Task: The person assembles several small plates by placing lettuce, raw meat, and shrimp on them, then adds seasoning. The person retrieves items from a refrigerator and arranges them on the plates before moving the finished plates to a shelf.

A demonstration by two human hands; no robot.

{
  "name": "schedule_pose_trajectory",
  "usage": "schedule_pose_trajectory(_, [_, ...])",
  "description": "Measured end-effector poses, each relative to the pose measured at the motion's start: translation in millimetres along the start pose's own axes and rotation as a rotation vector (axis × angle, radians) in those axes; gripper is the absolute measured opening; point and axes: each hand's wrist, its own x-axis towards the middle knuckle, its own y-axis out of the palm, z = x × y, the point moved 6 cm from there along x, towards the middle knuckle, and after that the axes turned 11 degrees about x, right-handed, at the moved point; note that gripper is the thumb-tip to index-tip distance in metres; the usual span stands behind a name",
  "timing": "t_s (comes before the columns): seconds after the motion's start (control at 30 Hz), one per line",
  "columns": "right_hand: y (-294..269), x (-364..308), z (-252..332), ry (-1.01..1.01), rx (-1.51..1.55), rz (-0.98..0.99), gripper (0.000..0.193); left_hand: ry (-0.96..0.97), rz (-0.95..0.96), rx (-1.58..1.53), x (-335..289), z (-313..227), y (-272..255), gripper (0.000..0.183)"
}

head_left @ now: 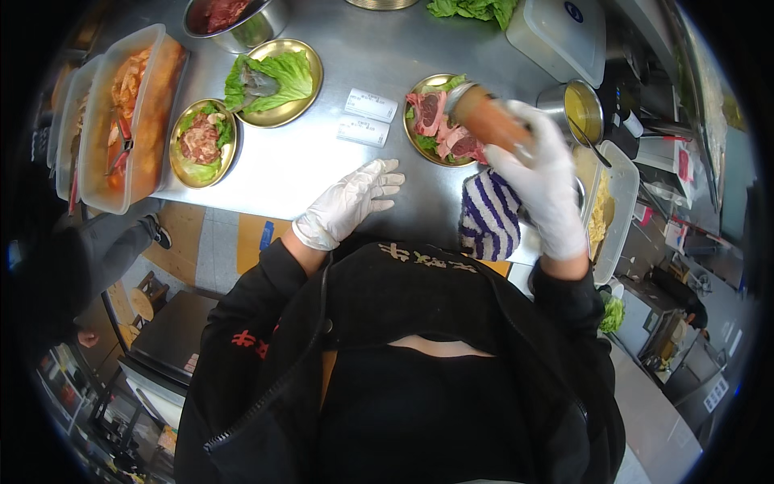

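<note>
"Brown-filled jar (492, 121): where was it?"
"Tilted over the gold plate (436, 78) of meat (430, 111), the right hand (542, 157) with fingers wrapped round it; the left hand (351, 202) lay loosely spread, empty, by the bench (310, 153) edge."
"Risk?"
"A slipping grip might have dropped it."

The right hand (542, 165) holds a tilted jar (490, 119) over raw meat (427, 113).

Tabletop (355, 60): brushed metal, reflective. Directly on it, left: clear plastic tub (166, 113), small gold plate (230, 155); farther, larger gold plate (278, 118). Far left: steel pot (254, 34). Middle: two white paper slips (367, 131). Right: gold meat plate (429, 81); nearer, purple-and-white striped cloth (490, 214). Far right: lidded box (556, 40), metal pan (555, 102).
</note>
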Motion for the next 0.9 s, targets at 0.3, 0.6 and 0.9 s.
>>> schedule_pose_trajectory(0.3, [13.1, 11.8, -2.0, 0.069, -0.009, -0.072, 0.052, 0.003, 0.004, 0.018, -1.0, 6.7, -3.7, 0.059])
schedule_pose_trajectory(0.6, [7.0, 2.7, -26.4, 0.09, -0.332, 0.018, 0.05, 0.018, 0.086, 0.02, 2.1, -0.8, 2.1, 0.058])
schedule_pose_trajectory(0.9, [-26.2, -42.0, -32.4, -0.026, -0.217, -0.201, 0.049, -0.022, 0.148, 0.106, 18.3, -7.1, 30.3, 0.057])
